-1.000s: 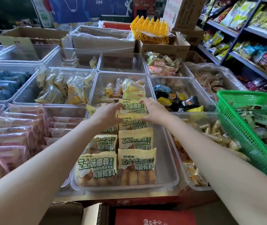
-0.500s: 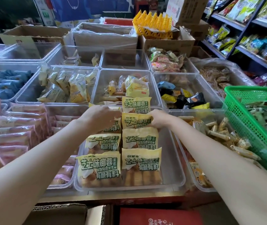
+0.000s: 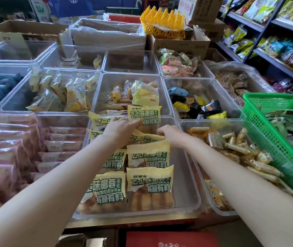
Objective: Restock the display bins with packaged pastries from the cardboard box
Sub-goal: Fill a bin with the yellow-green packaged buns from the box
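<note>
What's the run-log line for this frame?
phase: arranging packs | left hand: on pastry packs | right hand: gripping pack edge | bin: two rows, right side bare
</note>
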A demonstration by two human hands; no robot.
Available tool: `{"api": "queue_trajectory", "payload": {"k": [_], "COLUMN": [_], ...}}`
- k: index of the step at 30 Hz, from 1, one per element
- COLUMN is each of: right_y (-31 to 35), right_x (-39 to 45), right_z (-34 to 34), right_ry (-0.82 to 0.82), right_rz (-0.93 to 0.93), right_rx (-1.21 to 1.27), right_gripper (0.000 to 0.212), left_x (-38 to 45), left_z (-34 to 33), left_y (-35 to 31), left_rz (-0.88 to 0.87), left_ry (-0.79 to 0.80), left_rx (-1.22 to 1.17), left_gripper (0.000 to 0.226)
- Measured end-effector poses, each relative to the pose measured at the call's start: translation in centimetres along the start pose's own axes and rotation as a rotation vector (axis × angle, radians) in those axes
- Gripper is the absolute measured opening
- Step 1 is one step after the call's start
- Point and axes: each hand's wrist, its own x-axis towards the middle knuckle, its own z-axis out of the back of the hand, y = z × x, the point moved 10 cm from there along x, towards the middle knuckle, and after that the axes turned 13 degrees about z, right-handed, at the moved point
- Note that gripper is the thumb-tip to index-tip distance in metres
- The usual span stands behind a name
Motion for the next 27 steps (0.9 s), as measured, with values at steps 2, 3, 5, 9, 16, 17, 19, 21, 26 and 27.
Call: {"api": "queue_trajectory", "payload": {"k": [2,3,5,9,16,17,19,21,26,27], "right_y": [0.3,0.7,1.2,2.6,2.4,2.6,3.0,2.5,0.4,0.5], "right_x": [-0.2,-0.1,0.4,3.2,5.0,4.9,4.6,4.5,4.6,4.7], "right_z": [1.8,3.5,7.3,8.2,5.1,5.1,5.0,4.6,3.8,3.8], "right_ry": [0.030,-0.007,-0.172,-0.243,-0.234,-0.223,-0.172,-0.126,-0.171,-0.164], "right_rz": [-0.021,-0.008,0.012,0.031,-0.009,0.009,0.034,0.028,-0.023,-0.017], "right_rx": [0.156,0.235,0.290,0.094,0.026,0.024,-0.005,-0.017,0.017,0.009], "right_gripper": [0.013,0.029,0.053,0.065,0.028,0.030,0.029,0.022,0.023,0.024], "left_x": [0.1,0.1,0.3,0.9,2.0,2.0,2.1,2.4,3.3,3.5], "left_z": [0.1,0.5,2.7,6.6,3.4,3.1,2.2,1.5,0.7,0.7], "left_y": [0.8,1.4,2.2,4.6,2.8,2.7,2.4,1.9,1.5,1.8], "left_rz": [0.020,0.026,0.004,0.099,0.122,0.117,0.123,0.131,0.185,0.205], "left_ry": [0.097,0.142,0.120,-0.130,0.043,0.055,0.098,0.125,0.150,0.146], "left_rx": [-0.136,-0.245,-0.484,-0.742,-0.363,-0.338,-0.287,-0.263,-0.303,-0.311], "left_gripper": [0.053,0.047,0.032,0.017,0.064,0.063,0.050,0.036,0.029,0.036]}}
